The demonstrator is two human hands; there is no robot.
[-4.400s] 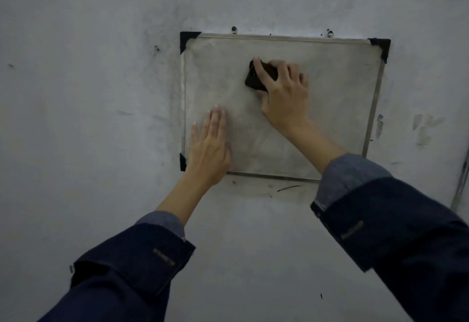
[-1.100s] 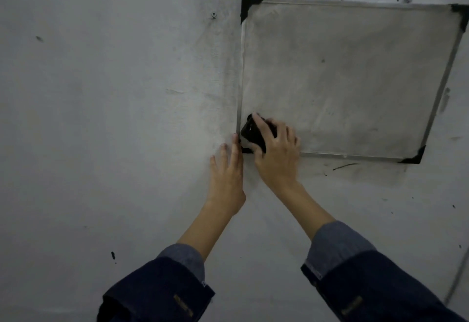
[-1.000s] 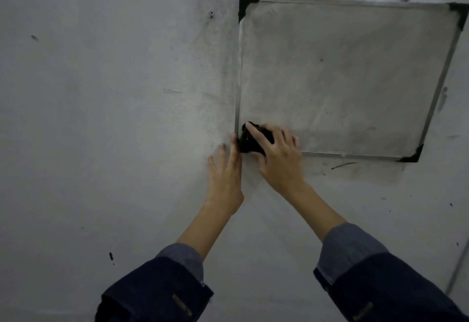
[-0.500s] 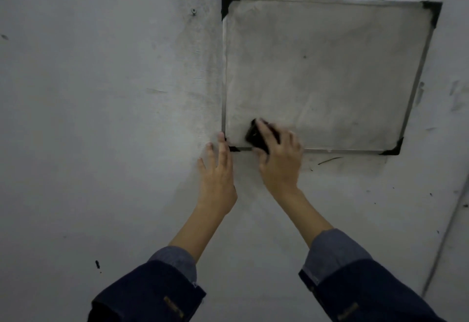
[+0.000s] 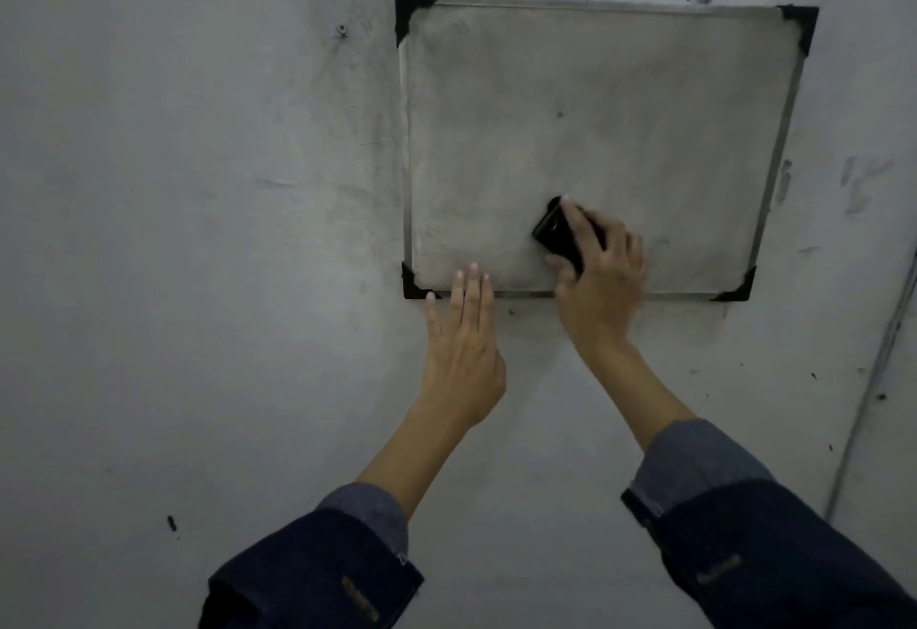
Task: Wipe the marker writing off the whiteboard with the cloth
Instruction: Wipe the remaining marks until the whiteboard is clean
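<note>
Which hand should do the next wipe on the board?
Probably the right hand: it already holds the black cloth against the whiteboard. The left hand lies flat, holding nothing.

Cloth (image 5: 555, 230) half under right hand (image 5: 598, 291)

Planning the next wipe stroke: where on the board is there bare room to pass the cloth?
The whiteboard is bare across its upper part and right side. Its lower edge is crowded: right hand grips the cloth, left hand fingertips overlap the frame.
</note>
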